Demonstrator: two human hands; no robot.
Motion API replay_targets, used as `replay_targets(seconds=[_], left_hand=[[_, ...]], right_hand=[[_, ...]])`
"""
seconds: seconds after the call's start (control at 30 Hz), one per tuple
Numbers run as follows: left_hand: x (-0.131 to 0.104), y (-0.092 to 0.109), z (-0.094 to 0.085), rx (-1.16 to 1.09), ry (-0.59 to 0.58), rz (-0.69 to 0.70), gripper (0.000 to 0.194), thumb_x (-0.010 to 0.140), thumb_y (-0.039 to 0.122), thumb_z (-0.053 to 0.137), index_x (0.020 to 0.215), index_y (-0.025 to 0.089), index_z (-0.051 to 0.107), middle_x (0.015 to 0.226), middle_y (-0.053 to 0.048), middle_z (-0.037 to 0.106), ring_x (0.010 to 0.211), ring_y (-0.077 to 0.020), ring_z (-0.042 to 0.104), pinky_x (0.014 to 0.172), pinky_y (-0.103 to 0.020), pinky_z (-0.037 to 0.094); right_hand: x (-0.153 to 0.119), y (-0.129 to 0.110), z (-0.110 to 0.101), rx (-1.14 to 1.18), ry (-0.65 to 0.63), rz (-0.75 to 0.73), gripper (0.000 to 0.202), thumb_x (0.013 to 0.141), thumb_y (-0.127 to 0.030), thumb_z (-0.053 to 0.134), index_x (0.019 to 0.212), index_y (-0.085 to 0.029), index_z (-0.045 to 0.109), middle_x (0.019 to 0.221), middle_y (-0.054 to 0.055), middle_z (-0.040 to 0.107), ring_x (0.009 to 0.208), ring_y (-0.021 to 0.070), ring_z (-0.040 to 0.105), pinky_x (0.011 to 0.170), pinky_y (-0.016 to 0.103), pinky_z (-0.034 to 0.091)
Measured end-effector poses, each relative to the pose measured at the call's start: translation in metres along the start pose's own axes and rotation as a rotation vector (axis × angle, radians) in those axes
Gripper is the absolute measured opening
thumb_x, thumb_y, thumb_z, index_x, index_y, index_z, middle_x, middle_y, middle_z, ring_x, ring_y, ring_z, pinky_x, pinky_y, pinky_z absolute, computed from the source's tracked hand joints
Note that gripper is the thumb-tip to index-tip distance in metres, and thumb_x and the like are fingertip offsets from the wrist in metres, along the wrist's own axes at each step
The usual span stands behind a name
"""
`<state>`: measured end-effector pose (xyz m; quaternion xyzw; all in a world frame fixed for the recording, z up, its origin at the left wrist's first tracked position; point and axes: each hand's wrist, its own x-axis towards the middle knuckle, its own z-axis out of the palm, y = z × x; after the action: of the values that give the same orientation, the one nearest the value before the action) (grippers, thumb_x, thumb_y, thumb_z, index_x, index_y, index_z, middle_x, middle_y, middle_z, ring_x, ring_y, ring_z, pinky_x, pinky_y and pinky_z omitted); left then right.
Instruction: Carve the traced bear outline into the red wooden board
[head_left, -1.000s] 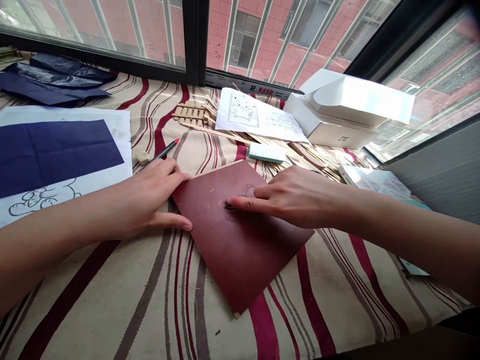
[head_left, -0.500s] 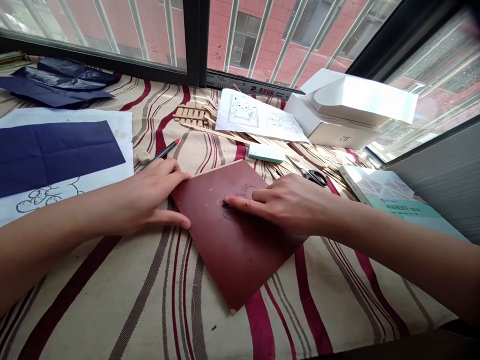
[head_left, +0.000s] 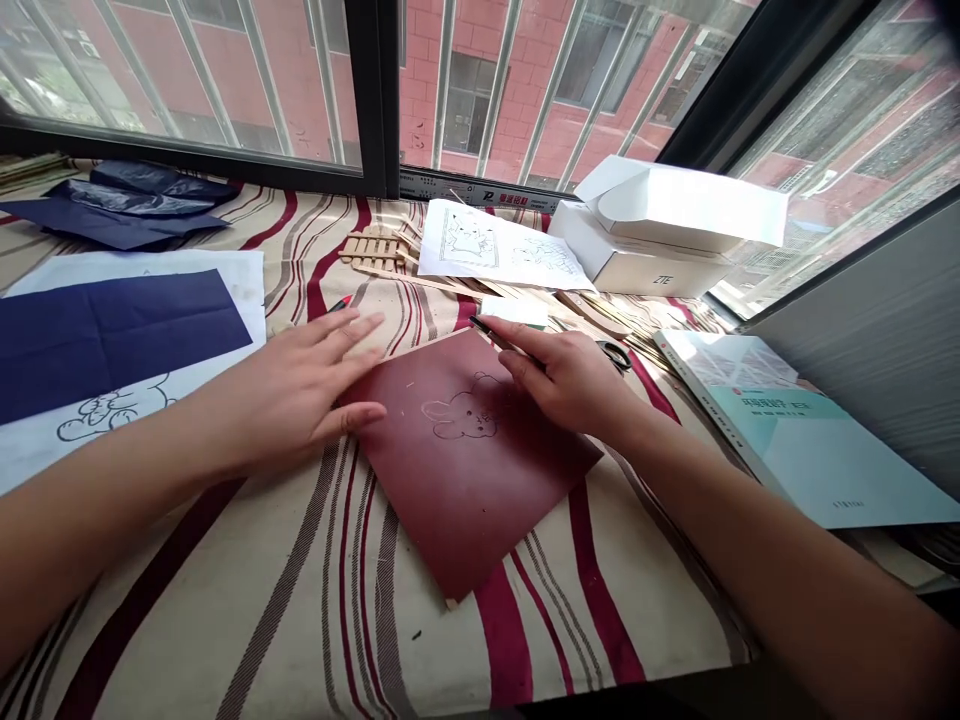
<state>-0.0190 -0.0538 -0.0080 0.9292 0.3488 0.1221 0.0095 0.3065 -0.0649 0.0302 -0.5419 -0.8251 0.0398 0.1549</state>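
A reddish-brown square board (head_left: 480,500) lies at an angle on the striped cloth. On it is a line drawing of a rabbit (head_left: 465,410), its ears toward the left. My left hand (head_left: 307,385), fingers spread, is at the board's left corner with the thumb over its surface. Near the far corner, my right hand (head_left: 562,375) grips a slim dark tool (head_left: 491,335) along the forefinger; its exact kind is unclear. A pen with a red end (head_left: 341,303) shows just beyond my left fingers.
Scissors (head_left: 615,355), a pale block (head_left: 514,312), wooden sticks (head_left: 585,312) and a printed drawing sheet (head_left: 502,250) lie beyond the board. A white box (head_left: 637,255) stands by the window. A book (head_left: 795,430) is at right; dark blue paper (head_left: 120,335) covers a drawing at left.
My right hand has lifted off the drawing and moved to the board's far corner, uncovering the rabbit. My left fingers have spread and shifted slightly. The view has tilted a little.
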Motion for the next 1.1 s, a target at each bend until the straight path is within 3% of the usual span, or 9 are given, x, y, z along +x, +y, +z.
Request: replay_targets(seconds=[0.03,0.13,0.27,0.33,0.47,0.57,0.63,0.9,1.1], left_hand=[[0.000,-0.002,-0.001,-0.001,0.007,-0.012,0.084,0.109,0.077,0.031,0.168,0.021,0.050,0.186,-0.009,0.029,0.170,-0.0429,0.027,0.140,-0.058,0.022],[0.003,-0.003,-0.005,-0.044,-0.124,0.238,0.073,0.110,0.078,0.030,0.169,0.039,0.047,0.188,-0.002,0.024,0.171,-0.0368,0.027,0.139,-0.057,0.023],[0.004,-0.010,-0.014,0.146,-0.095,-0.046,0.093,0.110,0.078,0.015,0.154,0.012,0.065,0.173,-0.023,0.047,0.165,-0.0418,0.037,0.135,-0.062,0.028],[-0.002,-0.004,-0.018,0.188,-0.022,-0.128,0.096,0.111,0.076,0.012,0.159,0.006,0.056,0.167,-0.027,0.052,0.159,-0.0410,0.045,0.131,-0.059,0.036],[-0.016,0.055,-0.022,0.131,0.035,0.204,0.102,0.103,0.088,0.035,0.164,0.007,0.048,0.166,-0.025,0.055,0.153,-0.0431,0.051,0.125,-0.055,0.042],[-0.016,0.101,-0.022,0.035,-0.006,0.499,0.066,0.112,0.067,0.048,0.150,0.016,0.063,0.153,-0.011,0.071,0.139,-0.0296,0.063,0.122,-0.042,0.044],[-0.013,0.113,-0.022,0.027,0.025,0.488,0.044,0.116,0.046,0.049,0.142,0.017,0.069,0.143,-0.008,0.077,0.126,-0.0270,0.069,0.111,-0.041,0.049],[-0.013,0.089,-0.030,-0.013,-0.010,0.499,0.041,0.113,0.026,0.041,0.137,0.013,0.072,0.138,-0.009,0.080,0.120,-0.0277,0.072,0.098,-0.043,0.054],[-0.011,0.060,-0.043,-0.094,-0.156,0.517,0.050,0.095,0.012,0.056,0.143,0.019,0.068,0.141,-0.008,0.079,0.128,-0.0276,0.071,0.112,-0.038,0.054]], right_hand=[[0.000,0.001,0.001,-0.024,0.000,0.025,0.053,0.111,-0.028,0.049,0.163,-0.021,0.060,0.115,0.011,0.087,0.090,0.0254,0.078,0.081,0.035,0.054],[-0.002,0.008,0.005,-0.040,0.018,0.061,0.054,0.111,-0.026,0.050,0.164,-0.019,0.059,0.118,0.011,0.086,0.096,0.0274,0.080,0.084,0.036,0.057],[-0.005,0.015,0.010,-0.065,0.071,0.031,0.053,0.110,-0.027,0.050,0.160,-0.020,0.064,0.142,0.012,0.079,0.121,0.0318,0.078,0.095,0.040,0.059],[-0.005,0.016,0.009,-0.102,0.044,0.043,0.053,0.110,-0.028,0.048,0.160,-0.021,0.064,0.144,0.013,0.078,0.122,0.0337,0.077,0.094,0.042,0.060],[-0.005,0.015,0.008,-0.164,-0.038,0.067,0.054,0.111,-0.030,0.047,0.162,-0.021,0.062,0.140,0.013,0.079,0.117,0.0367,0.079,0.088,0.044,0.061],[-0.004,0.012,0.009,-0.144,-0.019,0.059,0.054,0.112,-0.029,0.047,0.164,-0.022,0.060,0.139,0.012,0.080,0.117,0.0357,0.080,0.090,0.043,0.060],[-0.004,0.011,0.010,-0.137,-0.026,0.050,0.054,0.112,-0.027,0.048,0.165,-0.021,0.058,0.134,0.012,0.082,0.116,0.0348,0.080,0.091,0.042,0.060],[0.011,0.007,0.016,-0.058,-0.047,0.029,0.053,0.113,-0.025,0.046,0.164,-0.016,0.058,0.158,0.014,0.067,0.138,0.0333,0.070,0.109,0.044,0.057],[0.039,0.004,0.015,-0.089,-0.120,-0.011,0.052,0.112,-0.027,0.048,0.162,-0.021,0.061,0.151,0.011,0.074,0.133,0.0332,0.072,0.103,0.041,0.056]])
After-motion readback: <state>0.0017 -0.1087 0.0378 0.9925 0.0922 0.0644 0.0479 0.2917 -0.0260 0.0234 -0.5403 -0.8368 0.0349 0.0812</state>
